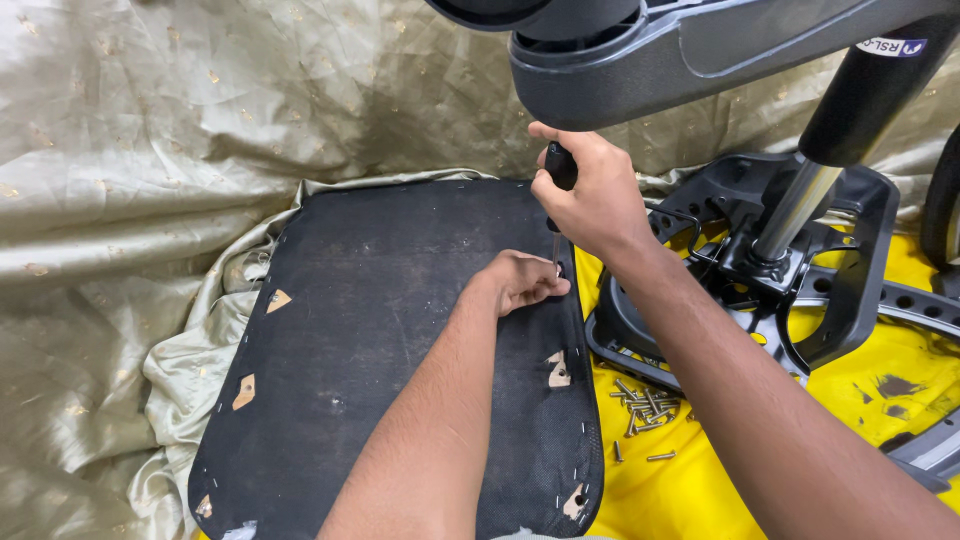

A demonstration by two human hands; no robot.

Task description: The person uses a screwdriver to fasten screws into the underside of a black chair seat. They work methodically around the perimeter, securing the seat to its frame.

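Here, right hand [590, 195] drives screwdriver [560, 175] — left hand [520, 280] steadies.

The floor is covered by a crinkled beige-gold cloth [130, 150] and, at the right, a yellow sheet [700, 500]. A black seat panel [380, 340] lies across both; loose screws [645, 408] and a black chair mechanism [800, 260] rest on the yellow sheet.

Makeshift repair spot on the floor: dismantled office chair base [790, 250] upper right, loose screws [640, 410] on yellow sheet [720, 490], draped satin cloth [130, 200] left.
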